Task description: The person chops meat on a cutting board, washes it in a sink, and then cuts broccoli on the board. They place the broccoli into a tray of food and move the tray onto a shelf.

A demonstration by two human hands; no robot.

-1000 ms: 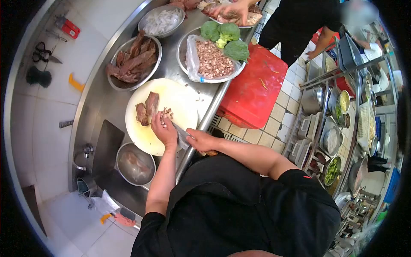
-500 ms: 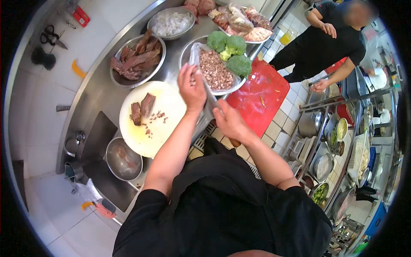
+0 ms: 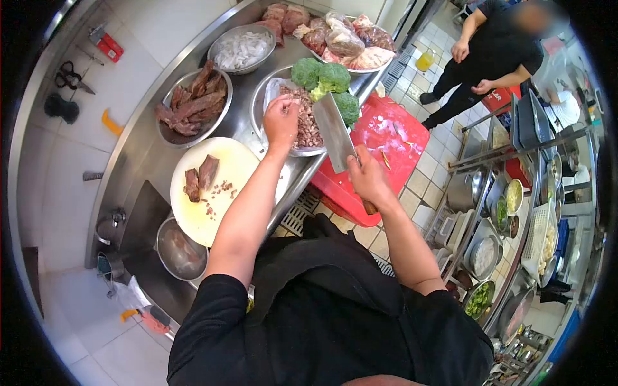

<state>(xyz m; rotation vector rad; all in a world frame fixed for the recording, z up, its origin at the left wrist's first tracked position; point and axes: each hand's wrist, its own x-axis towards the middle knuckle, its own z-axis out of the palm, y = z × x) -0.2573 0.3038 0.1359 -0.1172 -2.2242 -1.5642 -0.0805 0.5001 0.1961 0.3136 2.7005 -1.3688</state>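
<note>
My right hand is wrapped round the handle of a cleaver, its broad blade raised beside a metal bowl. Over that bowl's left side is my left hand, its fingers curled; whether they hold anything is hidden. Diced meat in a plastic bag and several broccoli heads fill the bowl. On the round cutting board lie two chunks of dark meat and small diced bits.
A bowl of meat strips, a bowl of white pieces and a tray of bagged meat stand on the steel counter. The red board is at right. A co-worker stands beyond, near shelves.
The cleaver has come up and away from my left hand, its blade now fully visible. My left hand's fingers have curled in. The co-worker's arms have moved down and left.
</note>
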